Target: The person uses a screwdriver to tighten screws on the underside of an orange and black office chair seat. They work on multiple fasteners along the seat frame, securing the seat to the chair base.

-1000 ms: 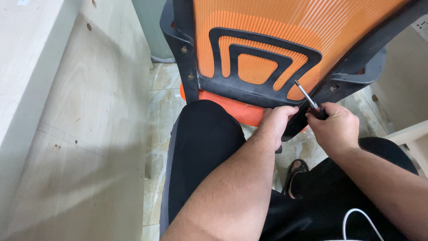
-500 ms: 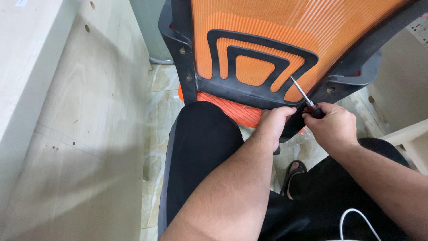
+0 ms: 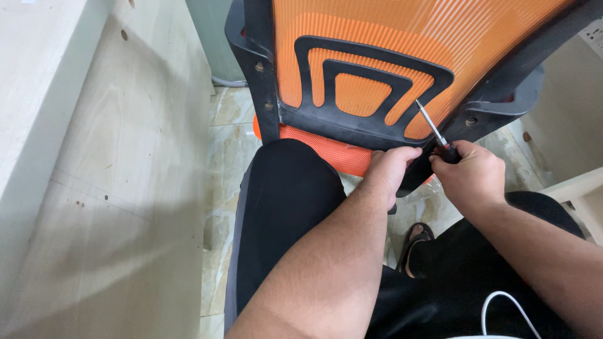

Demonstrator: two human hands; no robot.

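Observation:
An office chair back (image 3: 377, 56) of orange mesh in a black plastic frame leans toward me, with a black lumbar piece across its lower part. My right hand (image 3: 468, 176) is closed on the dark handle of a screwdriver (image 3: 432, 129); its metal shaft points up and left at the lower right of the frame. My left hand (image 3: 389, 169) grips the black bottom edge of the chair back, right beside the screwdriver handle. The orange seat cushion (image 3: 326, 147) shows below the frame, behind my left knee.
A pale wooden panel (image 3: 119, 188) with small holes stands along the left. Beige tiled floor (image 3: 220, 163) lies between it and my legs. A sandalled foot (image 3: 414, 242) rests on the floor. A white cable (image 3: 502, 301) crosses my lap. Another light panel (image 3: 571, 188) sits at right.
The view has shifted slightly and the chair back sits a little higher in frame. Both hands stay at the lower right of the frame, the screwdriver tilted much as before.

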